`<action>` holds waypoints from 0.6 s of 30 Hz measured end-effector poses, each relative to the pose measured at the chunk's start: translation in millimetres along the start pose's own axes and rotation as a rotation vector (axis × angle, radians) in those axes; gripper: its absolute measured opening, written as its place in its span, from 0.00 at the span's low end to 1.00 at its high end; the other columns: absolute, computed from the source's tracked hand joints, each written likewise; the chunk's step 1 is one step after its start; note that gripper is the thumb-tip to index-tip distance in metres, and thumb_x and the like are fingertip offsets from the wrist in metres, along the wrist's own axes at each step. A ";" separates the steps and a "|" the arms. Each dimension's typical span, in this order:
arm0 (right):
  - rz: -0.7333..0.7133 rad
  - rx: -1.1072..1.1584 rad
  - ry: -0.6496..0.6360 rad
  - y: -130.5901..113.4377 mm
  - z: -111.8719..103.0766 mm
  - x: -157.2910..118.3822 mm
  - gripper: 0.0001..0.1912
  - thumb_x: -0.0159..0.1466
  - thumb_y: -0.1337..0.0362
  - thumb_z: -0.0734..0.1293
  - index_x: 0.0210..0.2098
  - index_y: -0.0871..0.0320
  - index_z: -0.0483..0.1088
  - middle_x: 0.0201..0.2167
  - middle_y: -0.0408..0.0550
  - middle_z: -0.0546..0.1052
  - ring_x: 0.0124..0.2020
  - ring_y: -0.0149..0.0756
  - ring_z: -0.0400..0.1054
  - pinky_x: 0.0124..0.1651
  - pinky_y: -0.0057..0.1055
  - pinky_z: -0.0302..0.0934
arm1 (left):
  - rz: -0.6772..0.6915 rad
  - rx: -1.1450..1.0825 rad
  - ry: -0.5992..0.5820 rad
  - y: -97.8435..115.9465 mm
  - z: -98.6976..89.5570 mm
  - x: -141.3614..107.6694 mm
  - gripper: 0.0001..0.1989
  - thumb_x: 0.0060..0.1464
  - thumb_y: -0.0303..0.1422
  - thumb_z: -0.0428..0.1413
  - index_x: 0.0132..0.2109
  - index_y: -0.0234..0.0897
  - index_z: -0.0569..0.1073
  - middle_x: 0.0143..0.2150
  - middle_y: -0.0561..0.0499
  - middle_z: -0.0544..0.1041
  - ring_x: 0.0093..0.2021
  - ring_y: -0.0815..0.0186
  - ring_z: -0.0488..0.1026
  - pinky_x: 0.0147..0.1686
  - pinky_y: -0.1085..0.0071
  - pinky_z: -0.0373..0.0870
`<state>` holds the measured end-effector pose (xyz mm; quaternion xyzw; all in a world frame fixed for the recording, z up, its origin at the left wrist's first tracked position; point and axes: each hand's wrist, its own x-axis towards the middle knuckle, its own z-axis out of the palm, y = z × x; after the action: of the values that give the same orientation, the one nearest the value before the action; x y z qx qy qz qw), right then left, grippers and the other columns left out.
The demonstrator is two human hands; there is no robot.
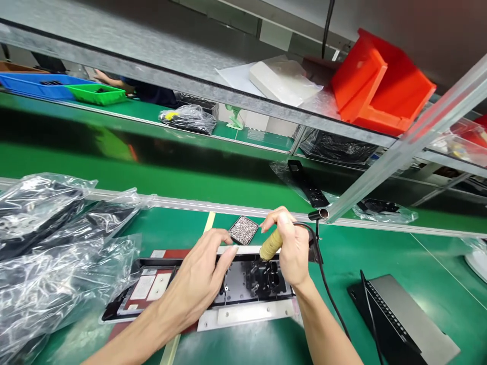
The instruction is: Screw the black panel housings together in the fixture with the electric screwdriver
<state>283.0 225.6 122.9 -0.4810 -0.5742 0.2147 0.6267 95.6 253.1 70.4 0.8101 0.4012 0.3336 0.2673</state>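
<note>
My right hand [291, 248] is wrapped round the yellowish, thick handle of a corded tool [271, 245], which looks like a soldering iron. Its lower end points down into a black plastic housing [238, 284]; the tip cannot be made out. My left hand [207, 261] lies over the housing, thumb and fingers apart, with nothing visible in it. Close to its fingertips sits a small square tray of tiny metallic pieces [244, 230]. The long housing rests in a fixture with a pale metal bar [247, 314] along the front and reddish-brown plates [144, 289] at the left.
Clear plastic bags with black parts [61, 243] lie at the left. A metal tube holder [318, 214] stands behind my right hand, and a grey-and-black device [403, 314] lies at the right. Overhead, a shelf carries a red bin [380, 86]. Another person's hand [106, 77] shows far back.
</note>
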 end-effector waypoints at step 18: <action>-0.081 -0.144 -0.026 -2.5 -1.8 1.3 0.19 0.75 0.58 0.55 0.45 0.52 0.78 0.40 0.49 0.73 0.47 0.40 0.65 0.52 0.41 0.63 | -0.090 -0.503 0.087 71.2 24.3 55.5 0.20 0.70 0.51 0.40 0.41 0.41 0.64 0.42 0.50 0.73 0.41 0.64 0.70 0.43 0.65 0.67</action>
<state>284.3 224.9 125.9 -0.4985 -0.6151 0.1534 0.5913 172.8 256.9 123.0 0.6842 0.3525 0.4453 0.4575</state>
